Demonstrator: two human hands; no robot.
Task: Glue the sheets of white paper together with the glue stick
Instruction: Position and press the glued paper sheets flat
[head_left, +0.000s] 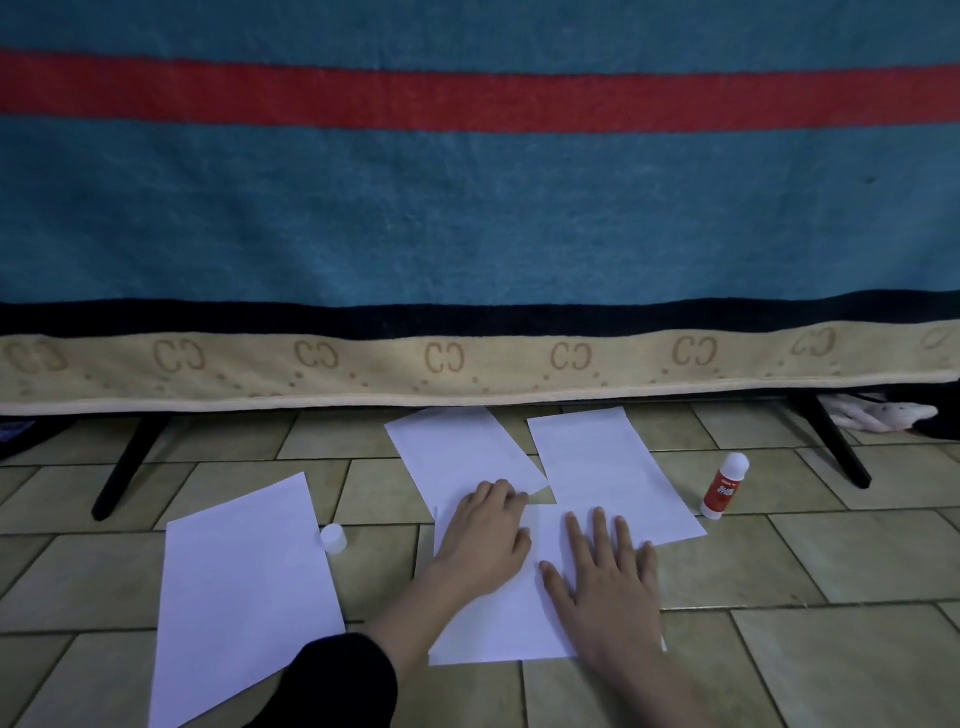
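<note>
Four sheets of white paper on the tiled floor (779, 670). Nearest sheet (498, 618) lying under both hands, overlapping the lower edges of two further sheets: one tilted sheet (457, 452) behind on the left, one sheet (608, 467) behind on the right. Left hand (485, 540) pressing on the nearest sheet at its far left corner, fingers (498, 493) bent at the tips, gripping nothing. Right hand (608, 582) flat on the same sheet, fingers spread and straight, released. Fourth sheet (244, 587) apart on the left, with the white cap (333, 539) touching its right edge. Glue stick (724, 486) upright on the floor, uncapped, just beside the right sheet. Behind, a blue blanket (467, 223) with red stripe hanging over black legs (127, 467).
</note>
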